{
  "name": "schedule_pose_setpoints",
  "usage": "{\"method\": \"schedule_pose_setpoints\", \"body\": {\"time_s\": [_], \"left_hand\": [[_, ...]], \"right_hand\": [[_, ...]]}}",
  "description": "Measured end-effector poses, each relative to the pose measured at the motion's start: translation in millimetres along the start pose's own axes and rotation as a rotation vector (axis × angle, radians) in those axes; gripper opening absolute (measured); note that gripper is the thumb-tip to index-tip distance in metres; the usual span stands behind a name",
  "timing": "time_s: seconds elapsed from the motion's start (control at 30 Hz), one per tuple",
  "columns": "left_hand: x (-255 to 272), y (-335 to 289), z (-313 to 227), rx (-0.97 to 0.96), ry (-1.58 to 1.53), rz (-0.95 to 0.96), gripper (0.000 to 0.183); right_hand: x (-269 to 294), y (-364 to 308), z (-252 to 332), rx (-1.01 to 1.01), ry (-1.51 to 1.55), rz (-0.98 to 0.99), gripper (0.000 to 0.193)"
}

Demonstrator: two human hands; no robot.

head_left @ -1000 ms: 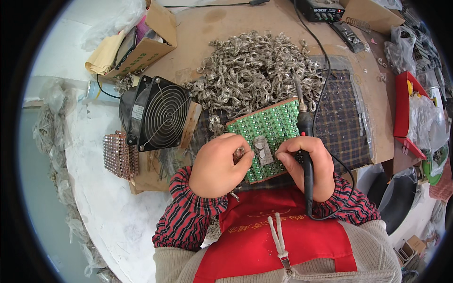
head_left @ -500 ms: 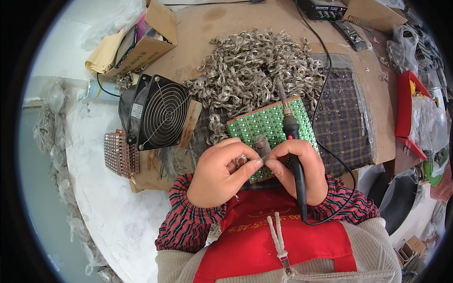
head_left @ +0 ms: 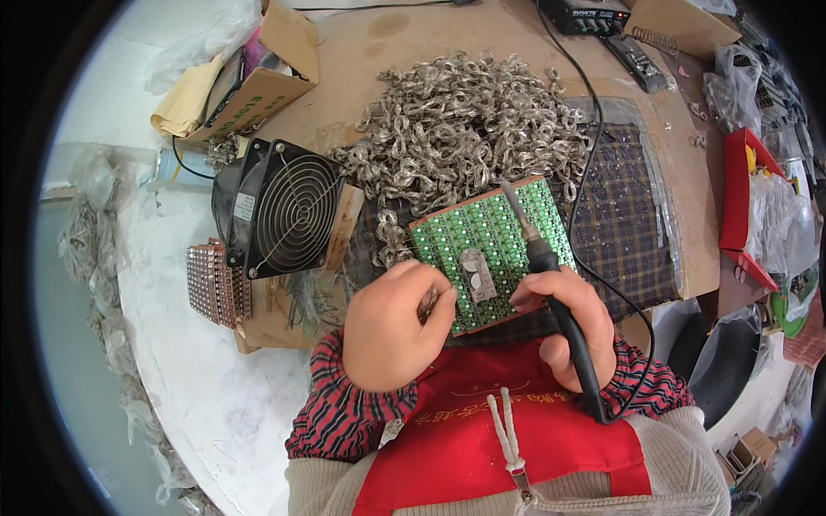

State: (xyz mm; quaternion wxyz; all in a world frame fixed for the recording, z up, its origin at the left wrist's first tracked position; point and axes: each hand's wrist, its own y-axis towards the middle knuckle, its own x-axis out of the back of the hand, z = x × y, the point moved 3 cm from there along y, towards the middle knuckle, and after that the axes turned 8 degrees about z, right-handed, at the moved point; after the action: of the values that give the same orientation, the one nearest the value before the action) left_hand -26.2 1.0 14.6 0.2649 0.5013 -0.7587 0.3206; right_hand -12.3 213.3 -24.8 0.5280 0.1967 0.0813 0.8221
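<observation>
A green circuit board panel (head_left: 508, 228), densely covered with small parts, lies tilted on the dark plaid cloth in front of me. On its lower middle rests a small grey piece with rounded white spots (head_left: 476, 275). My right hand (head_left: 581, 322) holds a soldering iron (head_left: 564, 314), its tip pointing up over the board's far part; thumb and index finger are apart. At the board's left edge, my left hand (head_left: 396, 322) is closed around a looped silvery wire bundle, mostly hidden by the fingers. Beyond the board lies a large heap of looped wire bundles (head_left: 465, 129).
A black fan (head_left: 292, 211) stands left, with stacked brown boards (head_left: 219, 284) beside it. A cardboard box (head_left: 267, 90) is at the far left. The black soldering station (head_left: 585, 15) sits far right; its cord (head_left: 594, 163) runs along the board's right. A red box (head_left: 744, 206) holds plastic bags.
My hands have drawn apart, the left going left and the right going right. The iron now leans more, and the grey piece on the board is uncovered.
</observation>
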Motion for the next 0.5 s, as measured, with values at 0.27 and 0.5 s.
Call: {"method": "schedule_pose_setpoints", "body": {"time_s": [0.27,0.5], "left_hand": [[-10,-16,14,0.048,-0.088,-0.116,0.006],[-16,-14,17,0.040,-0.103,-0.156,0.006]], "right_hand": [[-3,-12,10,0.096,-0.107,0.115,0.039],[-6,-11,9,0.116,-0.079,0.081,0.026]]}}
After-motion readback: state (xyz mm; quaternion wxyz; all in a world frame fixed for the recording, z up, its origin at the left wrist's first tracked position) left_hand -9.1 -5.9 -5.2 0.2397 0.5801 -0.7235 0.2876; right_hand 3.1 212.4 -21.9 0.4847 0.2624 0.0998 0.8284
